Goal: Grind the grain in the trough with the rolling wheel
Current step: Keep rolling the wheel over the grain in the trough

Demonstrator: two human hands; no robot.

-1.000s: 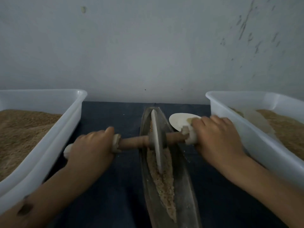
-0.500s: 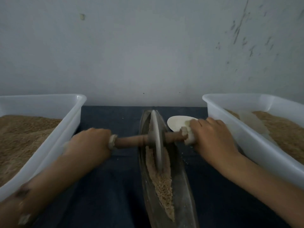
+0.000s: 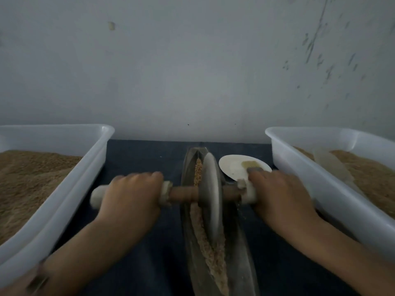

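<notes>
A pale grey wall [image 3: 192,71], scuffed with dark marks toward its upper right, fills the whole top half of the head view. Below it a dark blue cloth [image 3: 141,159] covers the work surface. Two large white plastic tubs flank the middle: the left tub [image 3: 70,189] is heaped with brown grain, and the right tub [image 3: 333,201] also holds brown grain, with a pale translucent scoop [image 3: 333,169] lying on top of it.

Between the tubs, running from near the wall toward the viewer, lies the long, narrow metal trough [image 3: 241,253], pointed at its far end. A ridge of grain [image 3: 210,251] lies along its groove, both ahead of and behind the rolling wheel [image 3: 210,193]. The wheel stands upright on edge in the groove, roughly in the far half of the trough, and hides the grain right under it. A brown wooden axle [image 3: 183,194] passes through the wheel's centre, ending in pale wrapped handles on each side.

The left hand [image 3: 130,197] is curled down around the left handle, whose pale end pokes out beyond the knuckles. The right hand [image 3: 280,199] is clenched over the right handle, just beside the right tub's wall.

Behind the right hand, just right of the trough, sits a small white plate [image 3: 233,167] with a small brush [image 3: 251,164] on it; the hand covers the plate's near edge.
</notes>
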